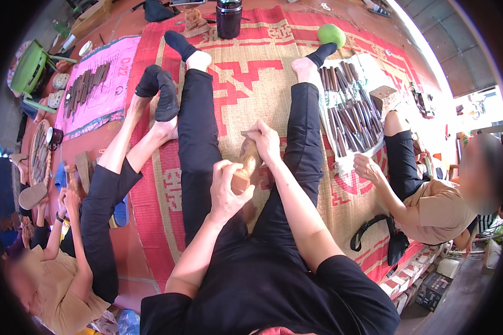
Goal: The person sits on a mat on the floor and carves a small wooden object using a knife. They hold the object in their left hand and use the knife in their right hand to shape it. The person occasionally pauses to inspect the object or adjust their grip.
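Left hand (228,181) clasps a blocky-ended wooden carving (251,161), right hand (264,142) at its tip, hold unclear; tools (352,114) lie near the right edge of a woven mat (248,109) on tiled floor (120,27).

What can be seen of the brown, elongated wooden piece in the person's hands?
The brown, elongated piece, apparently wood, has a rounded, shiny body and a blocky, flat-faced near end. It points forward between black-trousered legs. The bare left hand grips its near end; the bare right hand is at its far end.
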Demonstrator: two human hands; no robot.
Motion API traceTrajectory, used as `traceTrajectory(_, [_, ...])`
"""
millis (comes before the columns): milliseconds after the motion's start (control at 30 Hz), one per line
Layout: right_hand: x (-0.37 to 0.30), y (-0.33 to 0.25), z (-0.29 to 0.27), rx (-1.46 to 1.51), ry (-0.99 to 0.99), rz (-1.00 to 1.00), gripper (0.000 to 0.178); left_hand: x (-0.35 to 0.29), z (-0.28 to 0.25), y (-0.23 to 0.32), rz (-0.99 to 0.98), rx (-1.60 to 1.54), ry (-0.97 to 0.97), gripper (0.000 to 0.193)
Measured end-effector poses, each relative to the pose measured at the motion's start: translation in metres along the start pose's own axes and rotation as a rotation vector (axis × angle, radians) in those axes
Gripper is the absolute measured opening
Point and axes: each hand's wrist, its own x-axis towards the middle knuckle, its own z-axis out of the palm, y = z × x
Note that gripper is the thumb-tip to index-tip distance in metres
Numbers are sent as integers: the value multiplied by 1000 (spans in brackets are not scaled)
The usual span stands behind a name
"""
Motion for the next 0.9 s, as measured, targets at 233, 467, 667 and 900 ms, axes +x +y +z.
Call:
traceTrajectory(233, [19, 9, -8, -125, 105, 89, 18, -10, -6, -2, 41, -9, -37, 59])
traceTrajectory(467, [-1, 15, 7, -18, 40, 42, 24, -3, -2, -1, -10, -17, -14, 59])
traceTrajectory(667, [32, 38, -1, -240, 159, 170, 30, -5, 0, 6, 41, -20, -80, 57])
traceTrajectory(900, [-1, 10, 9, -119, 13, -56, 20, -2, -4, 1, 33, 12, -59, 59])
